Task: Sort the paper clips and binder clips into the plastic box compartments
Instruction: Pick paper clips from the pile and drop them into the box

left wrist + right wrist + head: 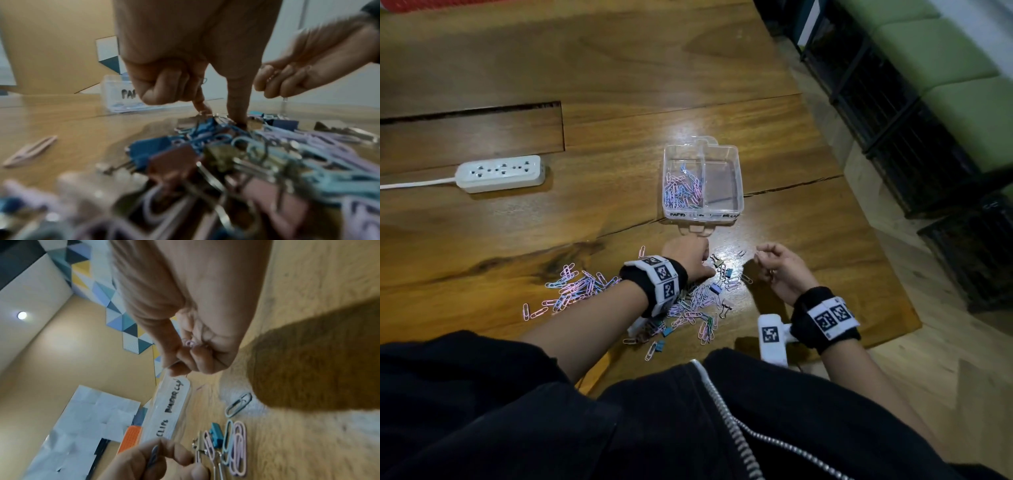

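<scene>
A clear plastic box [739, 178] stands on the wooden table; its left compartment holds pink and blue paper clips [683, 190], and its right compartment looks empty. Loose paper clips [578, 284] and small binder clips [716, 288] lie scattered in front of it. My left hand [703, 263] reaches down into the pile [222, 113], thumb and forefinger touching clips beside a gold binder clip [255, 124], while its curled fingers hold a paper clip [203, 80]. My right hand [763, 255] hovers to the right, fingers curled round a pink paper clip [190, 343].
A white power strip [500, 173] with its cord lies at the left. The table's right edge [876, 240] drops to the floor near my right hand. Dark crates [893, 137] line the right side. Cracks run across the table top by the box.
</scene>
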Demonstrator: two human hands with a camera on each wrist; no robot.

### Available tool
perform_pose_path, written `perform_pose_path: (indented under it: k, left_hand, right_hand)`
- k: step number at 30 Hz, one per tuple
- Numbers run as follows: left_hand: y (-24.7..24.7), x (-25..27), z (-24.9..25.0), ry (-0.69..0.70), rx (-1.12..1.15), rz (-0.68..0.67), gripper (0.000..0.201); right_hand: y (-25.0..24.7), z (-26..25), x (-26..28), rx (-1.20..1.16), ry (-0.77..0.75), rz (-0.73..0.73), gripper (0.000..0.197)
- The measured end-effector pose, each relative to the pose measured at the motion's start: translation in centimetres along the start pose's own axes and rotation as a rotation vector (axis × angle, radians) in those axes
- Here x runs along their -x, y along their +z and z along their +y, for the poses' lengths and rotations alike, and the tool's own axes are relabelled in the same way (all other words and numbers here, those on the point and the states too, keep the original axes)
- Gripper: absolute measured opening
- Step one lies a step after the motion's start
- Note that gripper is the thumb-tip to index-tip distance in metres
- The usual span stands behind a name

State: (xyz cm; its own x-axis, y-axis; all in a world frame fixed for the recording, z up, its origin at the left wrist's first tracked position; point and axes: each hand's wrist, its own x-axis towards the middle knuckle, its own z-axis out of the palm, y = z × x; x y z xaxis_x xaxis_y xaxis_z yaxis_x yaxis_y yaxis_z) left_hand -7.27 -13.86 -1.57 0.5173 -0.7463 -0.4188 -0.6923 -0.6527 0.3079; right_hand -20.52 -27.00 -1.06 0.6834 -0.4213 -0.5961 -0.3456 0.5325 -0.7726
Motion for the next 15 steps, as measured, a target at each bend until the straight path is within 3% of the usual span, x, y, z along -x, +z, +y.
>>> perform_pose_path:
  k: [6, 8, 10, 11, 14, 15]
  left_hand:
    - [0.3, -0.2, 1.2, 0.045, -0.163, -0.056, 0.029]
    - [0.2, -0.4, 1.1, 0.04, -0.108, -0.087, 0.029]
    - [0.0, -0.5, 0.8, 0.003, 0.178, -0.109, 0.026]
    - [-0.2, -0.5, 0.7, -0.035, 0.427, -0.124, 0.026]
    - [-0.7, -0.3, 0.2, -0.115, 1.286, -0.217, 0.03]
    - [-0.9, -0.2, 0.1, -0.117, 1.475, -0.236, 0.028]
  right_hand:
    - [-0.6, 0.0, 0.7, 0.0, 0.086, -0.031, 0.027]
    - [-0.5, 0.1, 0.8, -0.014, 0.112, -0.037, 0.024]
    - [-0.2, 0.1, 0.7, -0.006, 0.11, 0.0, 0.023]
    - [-0.1, 0.2, 0.6, 0.041, 0.098, 0.041, 0.023]
    - [0.1, 1.3, 0.0, 0.461, -0.019, 0.127, 0.02]
    - [0.3, 1.7, -0.1, 0.635, -0.063, 0.138, 0.019]
